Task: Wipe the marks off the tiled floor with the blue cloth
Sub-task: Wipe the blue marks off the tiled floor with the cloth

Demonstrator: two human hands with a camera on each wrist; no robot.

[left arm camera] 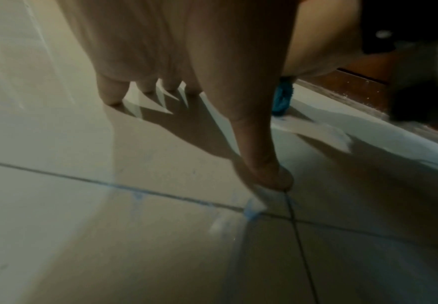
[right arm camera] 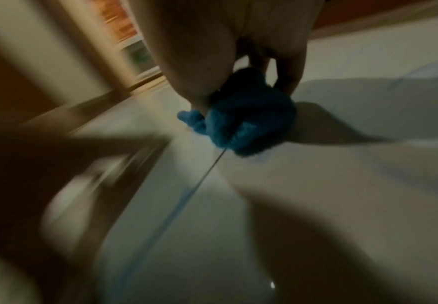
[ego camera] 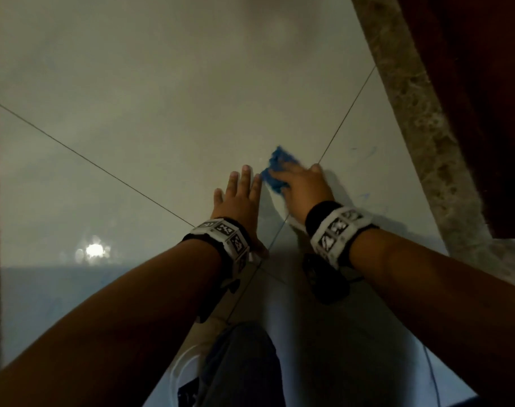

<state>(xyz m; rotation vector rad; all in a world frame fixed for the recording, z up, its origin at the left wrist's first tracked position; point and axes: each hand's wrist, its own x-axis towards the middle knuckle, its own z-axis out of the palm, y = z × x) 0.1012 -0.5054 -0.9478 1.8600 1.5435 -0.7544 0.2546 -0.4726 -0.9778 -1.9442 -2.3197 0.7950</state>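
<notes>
the right hand [ego camera: 304, 183] has its fingers bunched round the blue cloth [ego camera: 276, 171], pressing it on the tiled floor [ego camera: 162, 127] at a grout line, near the floor's stone-trimmed right edge. the left hand [ego camera: 240, 198] lies flat just beside it, fingers straight, holding nothing. faint blue marks [ego camera: 364, 154] show beyond the cloth.

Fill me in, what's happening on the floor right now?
A person is crouched over the tiled floor, wiping it. The right hand grips a bunched blue cloth and presses it to the tile beside a grout line. The left hand rests flat on the floor with fingers spread, as a brace. Faint blue marks remain on the tile to the right of the cloth, so the job is unfinished.
</notes>
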